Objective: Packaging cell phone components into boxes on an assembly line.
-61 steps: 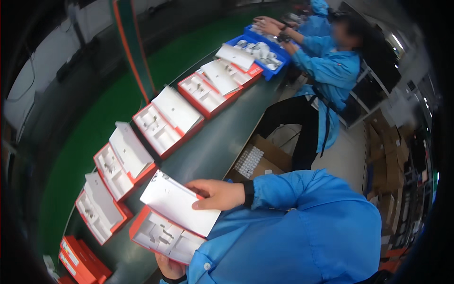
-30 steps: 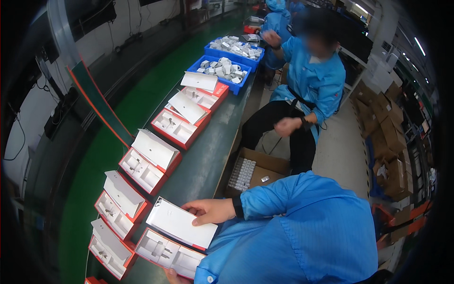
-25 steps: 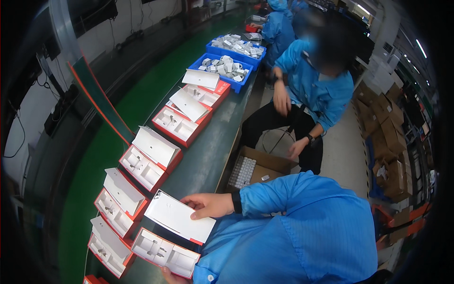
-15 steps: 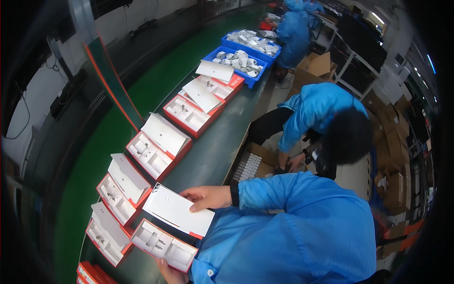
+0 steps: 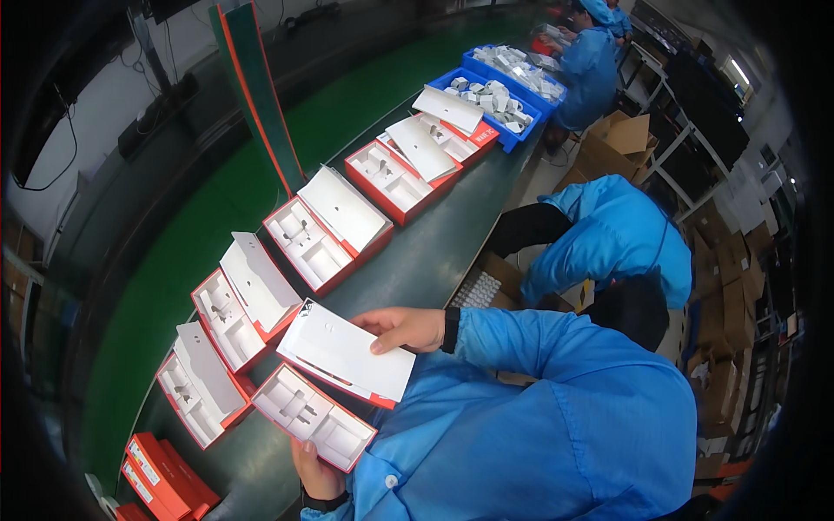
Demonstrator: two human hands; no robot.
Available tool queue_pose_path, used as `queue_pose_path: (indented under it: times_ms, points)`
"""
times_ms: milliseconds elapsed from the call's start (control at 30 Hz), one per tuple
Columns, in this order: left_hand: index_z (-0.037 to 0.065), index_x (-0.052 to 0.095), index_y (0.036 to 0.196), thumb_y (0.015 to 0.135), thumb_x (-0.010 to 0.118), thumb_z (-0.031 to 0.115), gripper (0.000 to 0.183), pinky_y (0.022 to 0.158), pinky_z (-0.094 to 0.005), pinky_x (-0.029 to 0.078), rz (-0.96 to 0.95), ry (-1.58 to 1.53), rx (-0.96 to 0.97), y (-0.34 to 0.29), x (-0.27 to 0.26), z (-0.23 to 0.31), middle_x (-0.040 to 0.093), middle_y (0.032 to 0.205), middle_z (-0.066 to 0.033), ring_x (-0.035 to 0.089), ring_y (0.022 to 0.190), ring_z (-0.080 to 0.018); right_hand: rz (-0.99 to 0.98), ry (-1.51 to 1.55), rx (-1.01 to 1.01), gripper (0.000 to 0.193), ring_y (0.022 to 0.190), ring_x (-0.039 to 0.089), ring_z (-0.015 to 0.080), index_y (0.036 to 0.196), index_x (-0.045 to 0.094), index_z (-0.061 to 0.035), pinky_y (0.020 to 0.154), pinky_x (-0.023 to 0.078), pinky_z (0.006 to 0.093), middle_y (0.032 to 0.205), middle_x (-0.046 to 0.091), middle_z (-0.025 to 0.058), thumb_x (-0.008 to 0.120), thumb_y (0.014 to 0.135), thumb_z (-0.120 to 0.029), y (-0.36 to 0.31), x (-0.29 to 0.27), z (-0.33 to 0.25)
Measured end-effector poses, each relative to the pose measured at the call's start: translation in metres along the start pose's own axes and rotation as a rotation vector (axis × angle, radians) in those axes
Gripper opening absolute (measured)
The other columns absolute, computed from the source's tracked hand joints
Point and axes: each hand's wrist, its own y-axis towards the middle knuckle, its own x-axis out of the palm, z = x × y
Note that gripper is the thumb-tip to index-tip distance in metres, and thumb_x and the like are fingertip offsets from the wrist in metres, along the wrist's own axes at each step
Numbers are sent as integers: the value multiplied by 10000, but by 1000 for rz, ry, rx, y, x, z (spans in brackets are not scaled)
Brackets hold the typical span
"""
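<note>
long dark-green worktable [image 5: 434,234] carrying row of open red-and-white cardboard boxes [image 5: 314,253]; nearest wearer, red rectangular box with white compartmented insert [image 5: 314,418], left hand [image 5: 320,473] gripping its lower side; just beside, flat white red-edged panel [image 5: 347,352], right hand [image 5: 405,331] pinching it, thumb on top.

6 open red boxes [image 5: 346,437], 2 blue bins [image 5: 513,141]

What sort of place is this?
Probably a factory packing line: several open red boxes stand along a dark bench near blue bins of small white items, a similar box is held, and blue-coated workers are nearby.
</note>
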Motion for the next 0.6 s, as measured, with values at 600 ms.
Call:
queue_pose_path:
  times_ms: [600]
  points:
    - [-48, 316, 1580, 994, 585, 426, 800, 1126, -418, 454, -5, 36, 17, -1, 4, 2, 517, 1502, -200, 562, 1347, -298, 11, 31, 5, 747, 1418, 507, 256, 1584, 345, 56, 1208, 388, 408, 1534, 509, 175, 714, 954, -101, 0, -5, 5]
